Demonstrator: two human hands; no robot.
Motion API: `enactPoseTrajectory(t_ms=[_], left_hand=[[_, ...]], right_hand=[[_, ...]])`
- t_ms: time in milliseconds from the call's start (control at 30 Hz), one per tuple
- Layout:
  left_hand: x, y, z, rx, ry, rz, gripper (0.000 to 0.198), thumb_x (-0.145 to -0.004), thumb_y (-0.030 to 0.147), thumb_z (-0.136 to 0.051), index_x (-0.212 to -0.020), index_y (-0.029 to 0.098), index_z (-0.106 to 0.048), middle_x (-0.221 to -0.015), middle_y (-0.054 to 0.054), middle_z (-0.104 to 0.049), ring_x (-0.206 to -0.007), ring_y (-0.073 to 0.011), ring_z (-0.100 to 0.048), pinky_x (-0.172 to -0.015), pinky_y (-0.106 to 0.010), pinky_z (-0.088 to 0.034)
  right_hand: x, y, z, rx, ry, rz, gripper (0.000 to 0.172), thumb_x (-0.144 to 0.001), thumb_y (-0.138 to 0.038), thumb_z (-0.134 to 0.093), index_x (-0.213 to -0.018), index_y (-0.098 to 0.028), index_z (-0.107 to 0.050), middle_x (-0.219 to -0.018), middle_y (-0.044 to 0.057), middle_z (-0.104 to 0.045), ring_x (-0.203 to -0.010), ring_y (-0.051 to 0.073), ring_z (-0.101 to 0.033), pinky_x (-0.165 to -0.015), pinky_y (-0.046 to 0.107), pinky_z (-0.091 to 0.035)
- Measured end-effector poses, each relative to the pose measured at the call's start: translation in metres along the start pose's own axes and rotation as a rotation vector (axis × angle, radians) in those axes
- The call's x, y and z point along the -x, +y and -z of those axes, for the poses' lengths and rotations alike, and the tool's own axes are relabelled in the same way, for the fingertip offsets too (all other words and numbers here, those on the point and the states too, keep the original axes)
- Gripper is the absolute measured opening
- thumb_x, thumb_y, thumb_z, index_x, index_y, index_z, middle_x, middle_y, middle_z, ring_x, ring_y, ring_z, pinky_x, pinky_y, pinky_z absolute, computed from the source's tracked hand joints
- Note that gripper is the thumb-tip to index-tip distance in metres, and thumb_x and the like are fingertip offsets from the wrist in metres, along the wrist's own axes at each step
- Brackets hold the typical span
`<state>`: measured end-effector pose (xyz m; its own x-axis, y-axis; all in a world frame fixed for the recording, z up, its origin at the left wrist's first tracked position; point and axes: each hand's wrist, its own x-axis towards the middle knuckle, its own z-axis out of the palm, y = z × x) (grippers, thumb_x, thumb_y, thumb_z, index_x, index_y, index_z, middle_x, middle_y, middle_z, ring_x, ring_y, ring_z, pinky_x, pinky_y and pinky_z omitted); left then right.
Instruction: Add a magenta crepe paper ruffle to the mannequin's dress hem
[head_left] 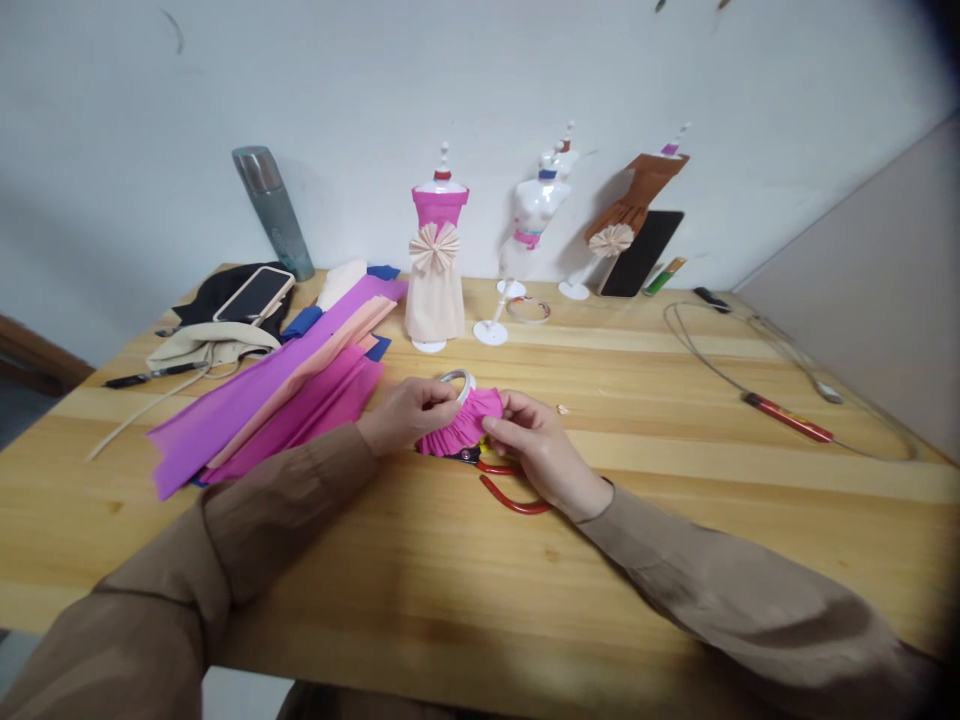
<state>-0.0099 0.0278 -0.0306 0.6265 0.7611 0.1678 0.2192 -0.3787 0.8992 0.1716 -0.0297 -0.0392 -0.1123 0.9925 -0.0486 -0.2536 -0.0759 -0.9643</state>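
Note:
A pleated piece of magenta crepe paper (459, 428) is stretched between my two hands over the wooden table. My left hand (411, 412) pinches its upper left side, close to a roll of white tape (463, 380). With thumb and fingers, my right hand (544, 445) grips the right edge of the same paper. Beneath the paper and my right hand lies a pair of scissors with red handles (517, 505); its blades are mostly covered.
Folded purple, peach and magenta paper (277, 400) lies left, near a phone (255, 294) and a bottle (274, 210). Behind stand a dressed mannequin (439, 240), a mostly white one (536, 210) and one in brown (637, 195). A red-handled cable (787, 417) lies right.

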Motion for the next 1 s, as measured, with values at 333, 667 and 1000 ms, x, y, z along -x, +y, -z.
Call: enactPoseTrajectory(t_ms=[333,667,1000], left_hand=[[0.0014,0.0027,-0.0008,0.032,-0.007,0.023,0.034,-0.082,0.025,-0.049,-0.054,0.018,-0.031,-0.053,0.005,-0.027,-0.052,-0.0067,-0.028,-0.049,-0.025,-0.019],[0.0024,-0.0012,-0.0025,0.074,-0.030,0.044,0.032,-0.083,0.025,-0.051,-0.054,0.017,-0.037,-0.048,0.005,-0.034,-0.046,-0.0066,-0.032,-0.045,-0.024,-0.020],[0.0019,0.0005,-0.0029,0.100,-0.035,0.046,0.034,-0.081,0.028,-0.053,-0.053,0.018,-0.037,-0.048,0.005,-0.033,-0.049,-0.0071,-0.031,-0.047,-0.024,-0.020]], right_hand=[[-0.0006,0.0026,0.0028,0.008,0.008,-0.009,0.029,-0.066,-0.040,-0.080,-0.064,-0.017,-0.062,-0.055,-0.003,-0.058,-0.047,0.007,-0.043,-0.047,0.022,-0.032],[-0.0009,0.0049,0.0022,-0.025,0.016,-0.070,0.028,-0.064,-0.038,-0.081,-0.067,-0.017,-0.063,-0.052,-0.003,-0.059,-0.043,0.006,-0.048,-0.043,0.018,-0.037],[-0.0022,0.0066,0.0040,-0.036,0.025,-0.163,0.018,-0.062,-0.027,-0.078,-0.071,-0.016,-0.067,-0.053,-0.001,-0.063,-0.044,0.008,-0.054,-0.042,0.018,-0.044]])
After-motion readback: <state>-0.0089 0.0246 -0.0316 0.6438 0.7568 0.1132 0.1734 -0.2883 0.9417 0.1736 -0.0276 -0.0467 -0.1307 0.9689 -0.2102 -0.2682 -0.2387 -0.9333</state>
